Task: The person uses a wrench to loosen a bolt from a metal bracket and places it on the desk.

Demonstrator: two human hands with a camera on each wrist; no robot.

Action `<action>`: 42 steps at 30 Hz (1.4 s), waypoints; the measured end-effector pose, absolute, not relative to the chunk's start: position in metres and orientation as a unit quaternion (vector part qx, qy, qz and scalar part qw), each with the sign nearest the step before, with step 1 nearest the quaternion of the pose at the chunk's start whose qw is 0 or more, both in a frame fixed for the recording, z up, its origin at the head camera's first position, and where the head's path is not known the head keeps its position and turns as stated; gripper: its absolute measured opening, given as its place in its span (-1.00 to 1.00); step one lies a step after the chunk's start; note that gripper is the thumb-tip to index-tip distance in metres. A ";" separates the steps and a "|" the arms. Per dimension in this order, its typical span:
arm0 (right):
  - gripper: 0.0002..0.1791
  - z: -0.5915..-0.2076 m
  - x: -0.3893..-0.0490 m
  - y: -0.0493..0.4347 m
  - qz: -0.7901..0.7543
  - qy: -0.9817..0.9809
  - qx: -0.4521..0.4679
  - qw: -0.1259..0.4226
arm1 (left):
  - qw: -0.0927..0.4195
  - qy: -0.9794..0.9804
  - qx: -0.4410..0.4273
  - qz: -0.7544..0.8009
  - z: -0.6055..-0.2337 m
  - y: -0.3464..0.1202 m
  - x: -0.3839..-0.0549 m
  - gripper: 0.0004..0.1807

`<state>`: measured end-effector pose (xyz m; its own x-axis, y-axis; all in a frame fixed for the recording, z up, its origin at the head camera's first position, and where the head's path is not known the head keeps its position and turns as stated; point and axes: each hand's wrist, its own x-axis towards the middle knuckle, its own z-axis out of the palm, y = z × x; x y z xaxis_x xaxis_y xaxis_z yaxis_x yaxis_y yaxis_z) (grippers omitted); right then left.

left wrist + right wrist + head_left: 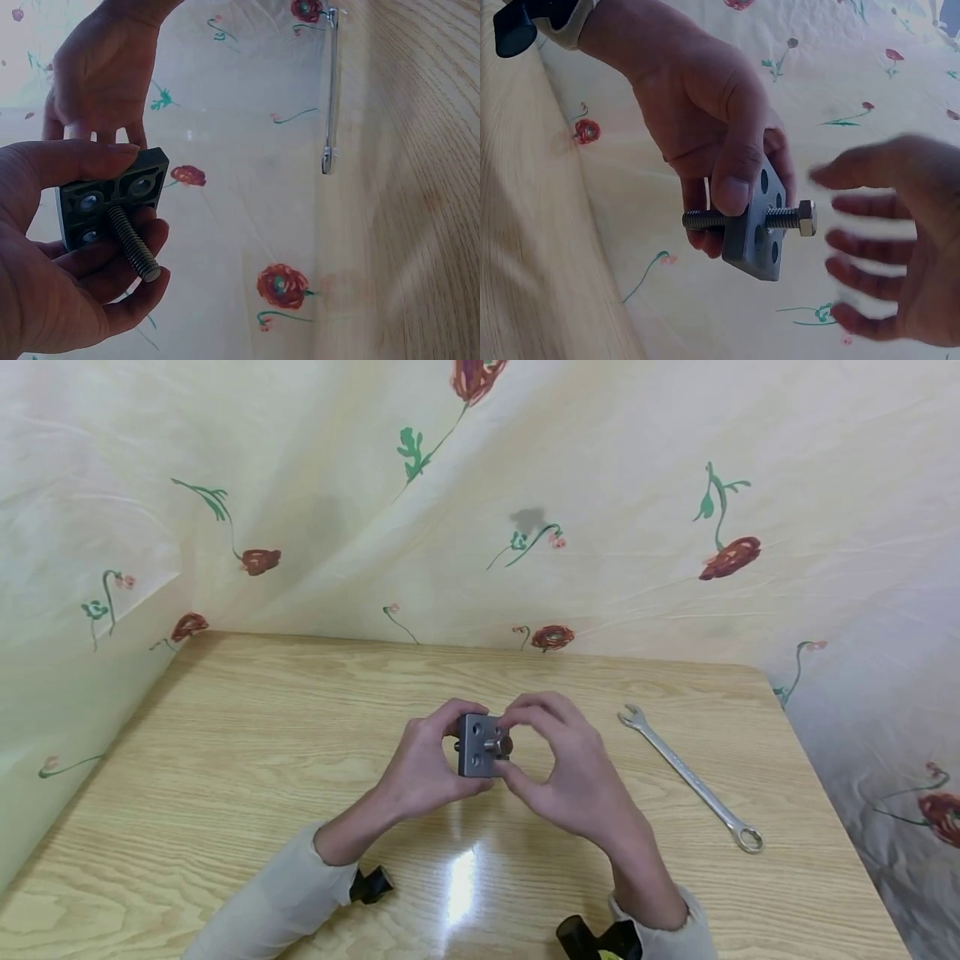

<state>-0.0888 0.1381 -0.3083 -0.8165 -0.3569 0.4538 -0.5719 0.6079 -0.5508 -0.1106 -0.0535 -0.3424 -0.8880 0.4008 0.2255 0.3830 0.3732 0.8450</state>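
Observation:
My left hand (423,768) grips a small grey square plate (469,762) by its edges, thumb on one side and fingers on the other. The plate has round holes near its corners. A hex bolt (805,218) passes through its middle, the head standing well off the face. In the left wrist view the threaded end (136,246) sticks out past the ribbed back, near my left fingers. My right hand (573,768) is spread beside the bolt head. In the right wrist view its slightly bent fingers (870,247) are apart from the head, with a gap between.
A silver combination wrench (693,781) lies aslant on the wood-grain table (262,718), right of my hands. Flower-printed cloth (337,568) hangs behind the table and along its sides. Black devices (371,885) are worn at both wrists.

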 end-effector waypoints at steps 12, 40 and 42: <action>-0.76 -0.308 -0.089 0.131 0.328 -0.937 0.111 0.049 | -0.009 0.839 0.238 0.489 -0.346 -0.052 -0.111 -0.24; -0.78 -0.311 -0.086 0.128 0.321 -0.909 0.223 0.145 | -0.004 0.833 0.251 0.494 -0.347 -0.053 -0.112 -0.27; -0.77 -0.311 -0.086 0.128 0.324 -0.906 0.229 0.150 | -0.004 0.832 0.251 0.495 -0.347 -0.052 -0.112 -0.27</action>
<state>-0.0857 0.1280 -0.3108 -0.8500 -0.3179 0.4199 -0.5121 0.6856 -0.5175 -0.1119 -0.0524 -0.3473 -0.8740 0.4140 0.2544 0.4211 0.3841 0.8217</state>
